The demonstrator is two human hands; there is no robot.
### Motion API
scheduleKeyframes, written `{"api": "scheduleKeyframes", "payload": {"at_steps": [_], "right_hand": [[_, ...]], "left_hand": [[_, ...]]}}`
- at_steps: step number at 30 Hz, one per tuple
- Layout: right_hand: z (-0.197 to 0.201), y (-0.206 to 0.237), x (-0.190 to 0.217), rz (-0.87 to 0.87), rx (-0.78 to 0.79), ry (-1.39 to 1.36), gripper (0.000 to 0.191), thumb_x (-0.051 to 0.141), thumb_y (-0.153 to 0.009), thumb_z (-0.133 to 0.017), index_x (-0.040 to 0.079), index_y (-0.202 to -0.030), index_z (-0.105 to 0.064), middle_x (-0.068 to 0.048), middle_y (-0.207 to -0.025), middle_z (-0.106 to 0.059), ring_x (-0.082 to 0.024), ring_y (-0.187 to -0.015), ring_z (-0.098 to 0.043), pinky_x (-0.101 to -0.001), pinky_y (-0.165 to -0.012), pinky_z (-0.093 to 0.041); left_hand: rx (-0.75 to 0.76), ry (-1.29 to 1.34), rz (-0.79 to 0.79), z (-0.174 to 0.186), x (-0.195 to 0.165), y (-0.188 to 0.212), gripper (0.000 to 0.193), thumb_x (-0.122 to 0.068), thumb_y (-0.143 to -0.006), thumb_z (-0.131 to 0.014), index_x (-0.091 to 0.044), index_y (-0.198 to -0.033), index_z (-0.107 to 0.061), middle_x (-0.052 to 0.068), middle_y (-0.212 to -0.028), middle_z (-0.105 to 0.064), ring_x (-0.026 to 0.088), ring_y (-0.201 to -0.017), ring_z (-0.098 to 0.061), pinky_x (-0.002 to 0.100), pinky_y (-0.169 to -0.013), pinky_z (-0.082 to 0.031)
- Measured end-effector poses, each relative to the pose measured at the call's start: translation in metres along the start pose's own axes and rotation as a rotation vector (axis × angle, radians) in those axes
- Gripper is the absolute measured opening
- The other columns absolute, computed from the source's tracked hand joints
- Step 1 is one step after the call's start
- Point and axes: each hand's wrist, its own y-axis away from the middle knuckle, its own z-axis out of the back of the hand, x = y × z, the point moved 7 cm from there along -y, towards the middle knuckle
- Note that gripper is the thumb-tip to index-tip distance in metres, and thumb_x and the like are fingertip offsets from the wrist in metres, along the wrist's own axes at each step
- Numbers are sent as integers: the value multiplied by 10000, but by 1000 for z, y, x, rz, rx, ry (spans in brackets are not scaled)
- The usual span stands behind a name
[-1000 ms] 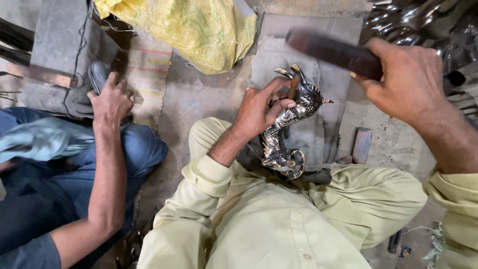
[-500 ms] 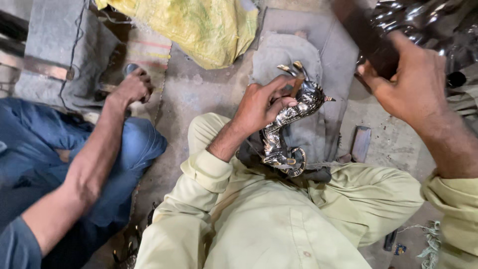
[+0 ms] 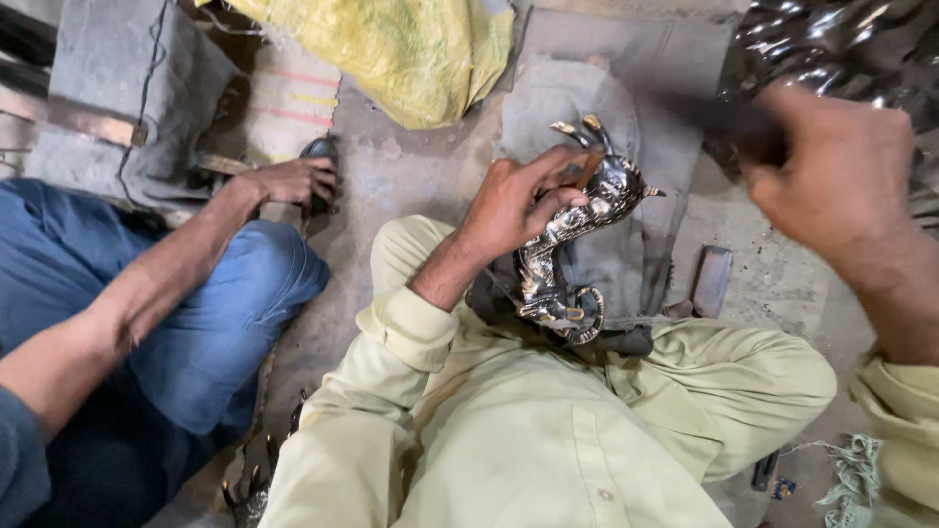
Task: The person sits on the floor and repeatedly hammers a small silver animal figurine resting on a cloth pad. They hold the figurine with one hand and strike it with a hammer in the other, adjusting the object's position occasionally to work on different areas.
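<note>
We hold a shiny, dark silver metal figurine shaped like a curved, horned animal down against a grey cloth pad laid on the floor between our knees. Our left hand wraps around its upper part, fingers closed on the neck just below the horns. Our right hand is raised off to the side, clenched around a dark tool handle that is too blurred to identify (a hammer or file would be our guess). We judge this to be the working stroke on the figurine's surface, with the piece steadied and the tool lifted. The next move calls for a firm left grip and a well-aimed stroke that clears the fingers. Beside us, another person's hand rests on a small dark object near a yellow sack.
</note>
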Motion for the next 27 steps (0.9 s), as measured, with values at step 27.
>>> {"api": "scheduleKeyframes", "payload": {"at_steps": [27], "right_hand": [[1,15,-5,-9,70,226,219,215,-948,-817,110,-1088,-684,-35,-821,-684,-204,-778,-695,-358,-795,-527]], "left_hand": [[42,81,-12,-2,4,4,479,-115,-935,-775,-86,-1377,-594,105,-1024,-788,254,-974,-801,328,-793,-619]]}}
